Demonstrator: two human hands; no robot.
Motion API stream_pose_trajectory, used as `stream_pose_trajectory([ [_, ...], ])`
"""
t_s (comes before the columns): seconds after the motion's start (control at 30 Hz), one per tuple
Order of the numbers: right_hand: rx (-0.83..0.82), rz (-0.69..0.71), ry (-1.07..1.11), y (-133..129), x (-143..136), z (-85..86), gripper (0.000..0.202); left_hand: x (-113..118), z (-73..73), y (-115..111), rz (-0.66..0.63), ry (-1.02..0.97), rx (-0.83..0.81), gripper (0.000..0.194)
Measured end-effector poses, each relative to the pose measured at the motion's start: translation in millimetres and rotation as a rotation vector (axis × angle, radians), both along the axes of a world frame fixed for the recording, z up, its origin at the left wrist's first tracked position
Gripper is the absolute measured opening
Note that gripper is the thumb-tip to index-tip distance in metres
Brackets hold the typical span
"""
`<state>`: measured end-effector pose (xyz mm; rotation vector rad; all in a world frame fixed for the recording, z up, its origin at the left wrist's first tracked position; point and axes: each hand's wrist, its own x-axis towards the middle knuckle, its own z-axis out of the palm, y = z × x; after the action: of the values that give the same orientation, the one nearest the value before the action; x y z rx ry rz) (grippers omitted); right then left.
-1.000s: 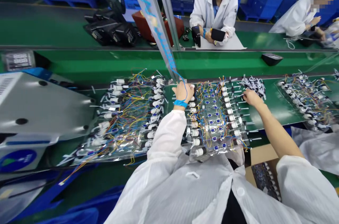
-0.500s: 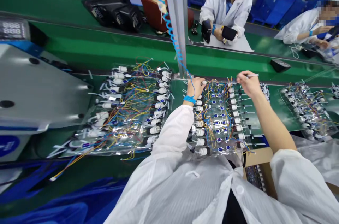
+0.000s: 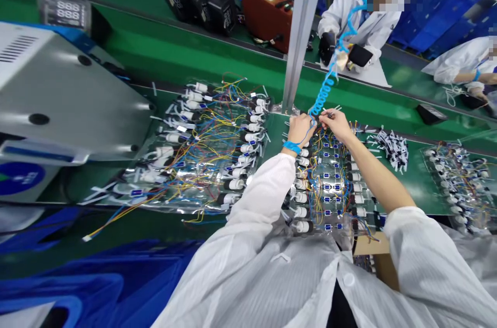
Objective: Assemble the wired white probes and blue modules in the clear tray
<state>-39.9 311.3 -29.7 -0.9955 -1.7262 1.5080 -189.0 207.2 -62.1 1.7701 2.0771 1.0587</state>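
Observation:
My left hand [image 3: 301, 127] is closed at the far end of the left row of small white cylinders with black ends [image 3: 304, 225]. Whatever lies under its fingers is hidden. Close beside it, my right hand [image 3: 336, 123] pinches a small black piece with thin white strips sticking out. Below both hands lies a clear plastic tray sheet [image 3: 341, 237]. It carries two rows of these cylinders, small blue boards [image 3: 327, 187] in the middle, and yellow, blue and red wires. A blue band [image 3: 292, 147] with a coiled blue cord [image 3: 324, 91] is round my left wrist.
A second wired tray [image 3: 202, 162] lies to the left, and another [image 3: 462, 183] at the far right. A pile of black pieces with white strips [image 3: 393, 148] sits right of my forearm. A metal post [image 3: 301, 33] rises behind. Co-workers in white coats [image 3: 349, 7] sit across the bench.
My right hand has moved left from beyond the right row to beside my left hand, bringing the piece along. The camera view has shifted, uncovering the pile of black-and-white pieces.

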Motion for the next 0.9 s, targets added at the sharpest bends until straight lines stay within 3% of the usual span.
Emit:
stream_pose_trajectory([
  [0.2, -0.127, 0.074, 0.021, -3, -3, 1.0, 0.051, 0, 0.2, -1, 0.005, 0.004, -0.007, 0.024],
  [0.43, -0.126, 0.094, -0.031, -9, -4, 5.6, 0.062, 0, 1.0, -1, 0.005, 0.006, -0.007, 0.024],
  [0.77, 0.459, 0.046, -0.528, 2, 15, 6.3, 0.052, 1, -3.0, 1, 0.012, -0.015, -0.006, 0.023],
  [0.9, 0.480, 0.139, -0.518, -1, 17, 12.8, 0.055, 1, -1.3, 0, 0.018, -0.023, -0.012, 0.028],
])
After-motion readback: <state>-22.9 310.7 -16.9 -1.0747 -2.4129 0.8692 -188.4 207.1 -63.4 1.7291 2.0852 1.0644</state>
